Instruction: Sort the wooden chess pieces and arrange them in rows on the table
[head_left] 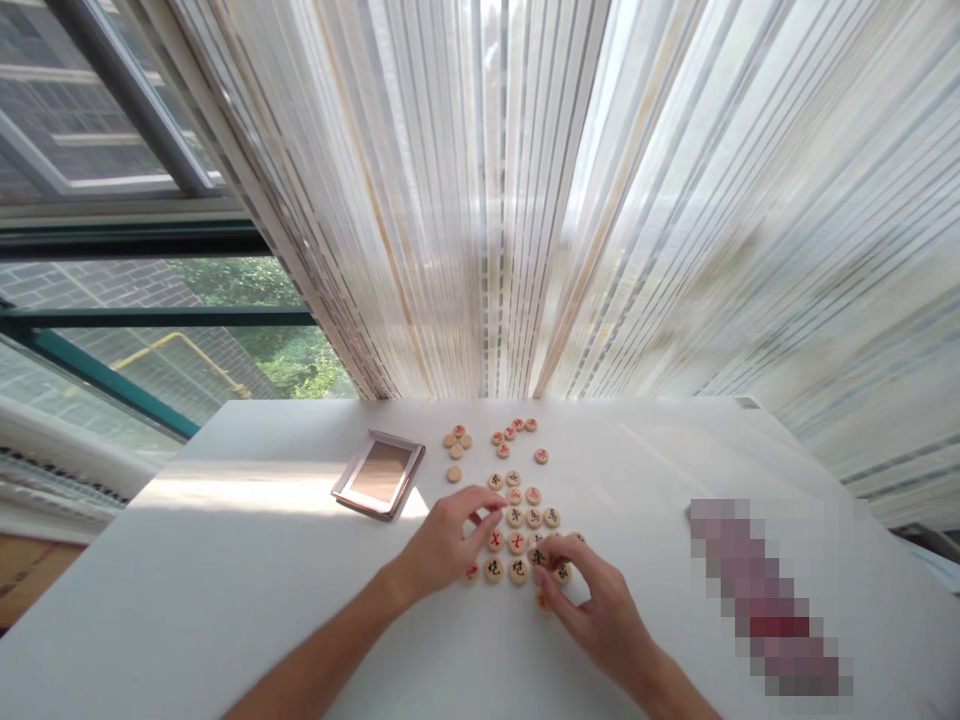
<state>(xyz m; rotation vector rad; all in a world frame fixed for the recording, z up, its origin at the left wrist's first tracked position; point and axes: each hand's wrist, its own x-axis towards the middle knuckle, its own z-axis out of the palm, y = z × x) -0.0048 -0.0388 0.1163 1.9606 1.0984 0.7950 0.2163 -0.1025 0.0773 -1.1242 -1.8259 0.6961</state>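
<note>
Round wooden xiangqi pieces with red or black characters lie in rough rows on the white table. My right hand (600, 600) pinches a black-marked xiangqi piece (538, 558) between thumb and fingers, over the lower right of the rows. Partly under that hand are another black piece (562, 572) and a red one (543, 603). At the left side of the rows, my left hand (450, 530) has thumb and forefinger drawn together beside a black piece (514, 517); whatever they hold, if anything, is hidden. Two black cannon pieces (493, 569) lie between the hands.
Farther back are loose red pieces (503, 451) and several plain-side-up pieces (454, 474). An open shallow box (381, 474) stands to the left. A blurred-out long object (765, 600) lies at the right. Striped curtains (480, 250) hang along the table's (637, 450) back edge.
</note>
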